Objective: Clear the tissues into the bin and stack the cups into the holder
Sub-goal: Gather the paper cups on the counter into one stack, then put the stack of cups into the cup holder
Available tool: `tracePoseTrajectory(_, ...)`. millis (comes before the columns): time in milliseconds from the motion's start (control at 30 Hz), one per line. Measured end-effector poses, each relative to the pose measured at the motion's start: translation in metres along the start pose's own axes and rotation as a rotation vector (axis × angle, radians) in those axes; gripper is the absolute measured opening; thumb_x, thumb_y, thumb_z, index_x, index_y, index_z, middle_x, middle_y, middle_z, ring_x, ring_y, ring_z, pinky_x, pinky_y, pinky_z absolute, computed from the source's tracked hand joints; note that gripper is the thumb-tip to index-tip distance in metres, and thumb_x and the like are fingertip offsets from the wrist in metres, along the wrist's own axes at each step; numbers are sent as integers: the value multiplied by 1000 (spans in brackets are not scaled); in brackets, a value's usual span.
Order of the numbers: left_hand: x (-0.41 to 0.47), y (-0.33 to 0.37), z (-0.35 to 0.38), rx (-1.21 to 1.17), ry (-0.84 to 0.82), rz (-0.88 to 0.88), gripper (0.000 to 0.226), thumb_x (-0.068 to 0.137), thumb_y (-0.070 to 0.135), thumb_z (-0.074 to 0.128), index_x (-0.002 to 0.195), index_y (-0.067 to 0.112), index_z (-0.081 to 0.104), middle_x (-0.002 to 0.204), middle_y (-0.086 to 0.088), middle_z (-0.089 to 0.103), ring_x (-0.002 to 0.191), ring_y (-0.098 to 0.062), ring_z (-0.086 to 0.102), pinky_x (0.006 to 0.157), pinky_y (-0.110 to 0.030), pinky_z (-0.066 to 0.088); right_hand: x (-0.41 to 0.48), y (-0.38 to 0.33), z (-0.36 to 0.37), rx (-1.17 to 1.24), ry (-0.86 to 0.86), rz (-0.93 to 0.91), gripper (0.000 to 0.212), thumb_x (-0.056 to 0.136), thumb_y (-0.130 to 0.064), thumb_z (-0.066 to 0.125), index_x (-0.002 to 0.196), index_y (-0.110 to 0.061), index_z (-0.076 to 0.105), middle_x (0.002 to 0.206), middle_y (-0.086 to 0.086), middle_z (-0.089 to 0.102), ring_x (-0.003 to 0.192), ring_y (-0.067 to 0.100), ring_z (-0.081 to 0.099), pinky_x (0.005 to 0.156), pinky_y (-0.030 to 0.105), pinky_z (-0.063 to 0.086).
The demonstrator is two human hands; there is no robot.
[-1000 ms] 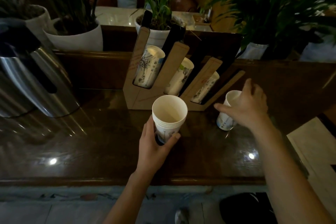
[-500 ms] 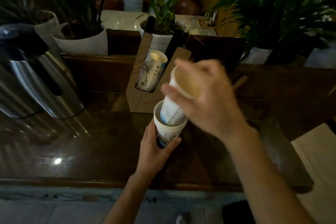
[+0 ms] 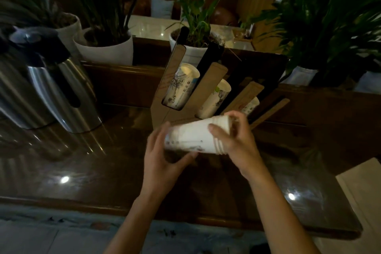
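Dim room, lit by small ceiling lights mirrored as bright spots on a dark, glossy brown wooden counter (image 3: 86, 163). Behind it, a raised dark wooden ledge (image 3: 123, 72) lined with leafy green plants in round white pots (image 3: 107, 49), and farther back a pale glossy table (image 3: 148, 27) with a light cushion (image 3: 161, 6) on dark seating. Below, grey tiled floor (image 3: 41, 237).
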State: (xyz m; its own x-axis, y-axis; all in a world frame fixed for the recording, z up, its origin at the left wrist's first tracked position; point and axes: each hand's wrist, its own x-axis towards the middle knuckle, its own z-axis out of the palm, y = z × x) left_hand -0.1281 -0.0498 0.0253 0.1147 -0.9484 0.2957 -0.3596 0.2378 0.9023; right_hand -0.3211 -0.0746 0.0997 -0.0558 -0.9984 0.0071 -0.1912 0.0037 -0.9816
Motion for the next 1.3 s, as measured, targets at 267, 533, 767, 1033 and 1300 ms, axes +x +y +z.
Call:
tracePoseTrajectory(267, -13, 24, 20, -818, -187, -410, 74, 72, 43, 89, 138, 29, 58, 136, -4, 69, 129, -25, 65, 99, -36, 59, -20, 32, 37, 485, -20, 66, 50, 81, -52, 72, 128, -43, 58, 127, -1, 68, 112, 20, 69, 85, 39, 59)
tracePoseTrajectory(533, 17, 36, -5, -547, -229, -142, 76, 76, 28, 84, 144, 28, 49, 136, 1, 67, 125, -20, 67, 94, -37, 61, -6, -7, 16, -264, -61, -261, 82, 72, -75, 71, 144, -51, 40, 148, -31, 37, 134, -10, 39, 98, 16, 44)
tracePoseTrajectory(767, 40, 74, -32, 116, -206, 135, 100, 74, 58, 78, 158, 36, 28, 152, 11, 50, 133, -9, 56, 98, -35, 61, 9, -43, 15, 45, 47, -386, 114, 67, -48, 92, 152, -59, 16, 146, -30, 43, 132, 0, 51, 92, 36, 59)
tracePoseTrajectory(1033, 59, 27, -39, 278, -129, 139, 75, 87, 77, 45, 152, 40, 35, 155, 13, 48, 140, -7, 50, 108, -32, 51, 75, -115, -22, 580, 310, -469, 85, 77, -24, 84, 146, -38, 36, 144, 1, 53, 124, 18, 62, 90, 53, 58)
tracePoseTrajectory(1300, 39, -76, -14, 914, -554, -105, 81, 83, 85, -5, 156, 52, -9, 173, 8, -12, 156, -27, -23, 125, -52, -15, 138, -136, -7, 51, 349, -662, 71, 72, -34, 89, 129, -31, 47, 128, -14, 56, 113, -1, 61, 91, 33, 58)
